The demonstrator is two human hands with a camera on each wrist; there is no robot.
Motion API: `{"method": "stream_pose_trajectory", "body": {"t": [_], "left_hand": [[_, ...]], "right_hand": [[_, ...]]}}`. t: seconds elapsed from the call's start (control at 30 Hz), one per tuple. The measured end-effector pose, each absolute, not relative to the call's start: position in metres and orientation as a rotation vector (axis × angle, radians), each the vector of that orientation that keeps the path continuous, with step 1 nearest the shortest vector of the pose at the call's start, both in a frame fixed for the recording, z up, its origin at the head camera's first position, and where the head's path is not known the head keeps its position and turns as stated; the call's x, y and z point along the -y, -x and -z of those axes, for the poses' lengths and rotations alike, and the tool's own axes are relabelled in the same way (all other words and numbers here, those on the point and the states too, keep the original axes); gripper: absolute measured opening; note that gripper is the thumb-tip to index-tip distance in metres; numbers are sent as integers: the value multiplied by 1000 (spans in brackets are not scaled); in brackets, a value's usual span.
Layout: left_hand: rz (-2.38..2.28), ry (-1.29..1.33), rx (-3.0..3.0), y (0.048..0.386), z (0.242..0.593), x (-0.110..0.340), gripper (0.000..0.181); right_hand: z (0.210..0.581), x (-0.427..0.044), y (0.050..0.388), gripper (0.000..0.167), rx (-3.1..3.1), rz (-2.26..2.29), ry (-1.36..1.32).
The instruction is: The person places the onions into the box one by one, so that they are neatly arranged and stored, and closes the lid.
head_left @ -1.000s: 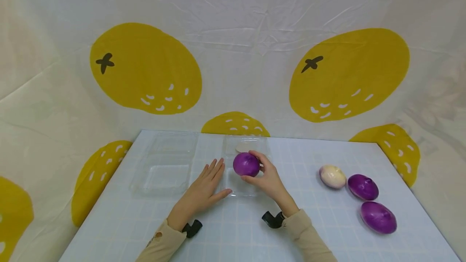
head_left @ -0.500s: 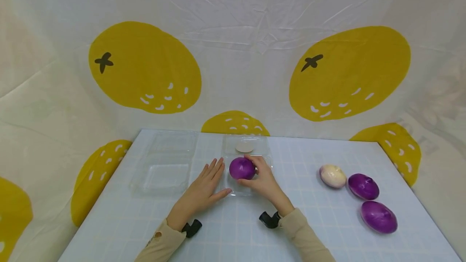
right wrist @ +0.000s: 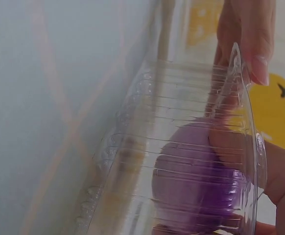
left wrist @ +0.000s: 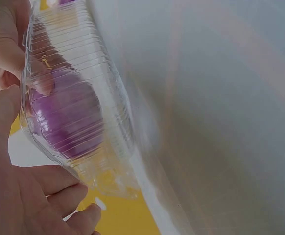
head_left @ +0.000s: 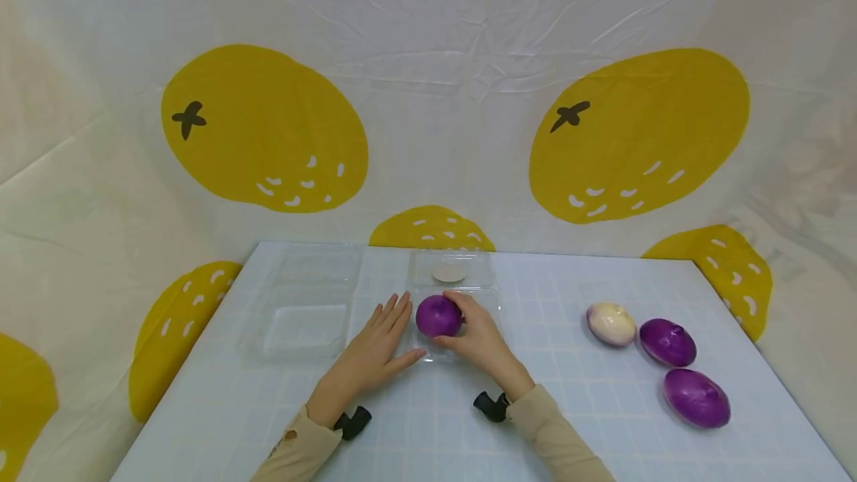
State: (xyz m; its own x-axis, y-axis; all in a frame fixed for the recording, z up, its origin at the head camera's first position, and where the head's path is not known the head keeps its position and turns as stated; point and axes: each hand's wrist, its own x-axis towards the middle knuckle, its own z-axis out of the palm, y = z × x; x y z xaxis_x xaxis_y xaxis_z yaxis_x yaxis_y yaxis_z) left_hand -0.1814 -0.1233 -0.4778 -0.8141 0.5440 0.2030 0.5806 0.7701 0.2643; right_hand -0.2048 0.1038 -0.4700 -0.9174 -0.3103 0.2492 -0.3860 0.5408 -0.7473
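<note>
Inside the clear clamshell [head_left: 477,271], with ribbed sides [right wrist: 179,93] visible only from the wrists, grips purple onion [head_left: 436,317] with right hand [head_left: 482,338]; extends left hand [head_left: 370,355] alongside, straight-fingered.

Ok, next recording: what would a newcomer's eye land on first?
Probably the huge yellow fruit prints on the backdrop behind the table. Next, the glossy purple onion that the right hand holds in a clear plastic container. Two more purple onions and a paler onion sit on the table's right.

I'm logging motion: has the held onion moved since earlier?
Yes: in the head view, the held onion shifted left and down against the clear container.
</note>
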Motion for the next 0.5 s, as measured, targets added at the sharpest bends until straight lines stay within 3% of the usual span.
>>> {"method": "stream_pose_trajectory", "body": {"t": [0.5], "left_hand": [[500,926,2821,182,480,124,82]], "right_hand": [[473,-101,203,73,2773,-1191,-660]]}}
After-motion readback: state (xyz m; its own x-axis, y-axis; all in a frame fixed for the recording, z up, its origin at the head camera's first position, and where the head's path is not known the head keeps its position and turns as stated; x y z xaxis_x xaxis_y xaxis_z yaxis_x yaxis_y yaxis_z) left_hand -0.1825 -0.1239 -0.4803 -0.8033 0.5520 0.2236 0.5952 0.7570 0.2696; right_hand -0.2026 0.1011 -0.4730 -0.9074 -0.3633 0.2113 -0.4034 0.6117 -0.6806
